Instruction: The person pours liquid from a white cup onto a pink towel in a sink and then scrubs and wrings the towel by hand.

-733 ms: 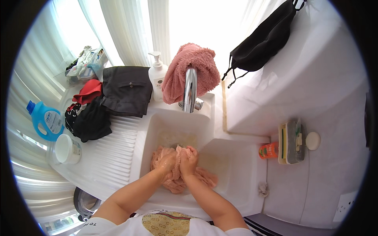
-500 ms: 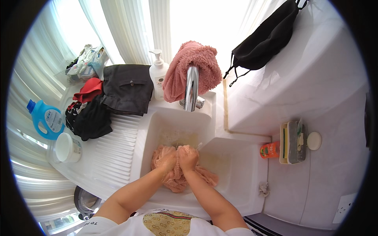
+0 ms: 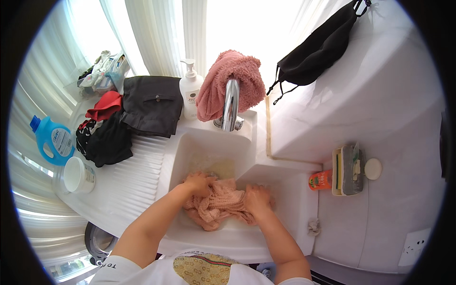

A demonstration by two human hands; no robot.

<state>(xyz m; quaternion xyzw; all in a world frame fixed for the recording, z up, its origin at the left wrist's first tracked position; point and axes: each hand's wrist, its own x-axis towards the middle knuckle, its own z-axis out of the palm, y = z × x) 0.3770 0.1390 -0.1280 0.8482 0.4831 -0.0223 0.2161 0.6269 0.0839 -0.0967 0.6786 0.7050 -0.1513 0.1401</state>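
A wet peach-pink towel (image 3: 221, 202) lies bunched in the white sink (image 3: 304, 209), in a little cloudy water. At the towel's upper left is my left hand (image 3: 198, 184), fingers spread and touching the fabric. My right hand (image 3: 257, 197) has its fingers curled over the towel's right end; their tips are hidden. Over the hands stands a chrome faucet (image 3: 231, 107) with a darker pink fluffy towel (image 3: 228, 78) draped on it.
Left of the basin, a ribbed washboard (image 3: 142, 164) adjoins dark folded clothing (image 3: 153, 107), black and red clothes (image 3: 111, 142), a blue detergent bottle (image 3: 54, 140) and a white tub (image 3: 80, 175). A pump bottle (image 3: 191, 92) stands behind. An orange bottle (image 3: 320, 180) sits on the right.
My hands, together on the bunched towel before, have moved apart, the right one to the right and the left one slightly up. The towel is now spread wider between them.
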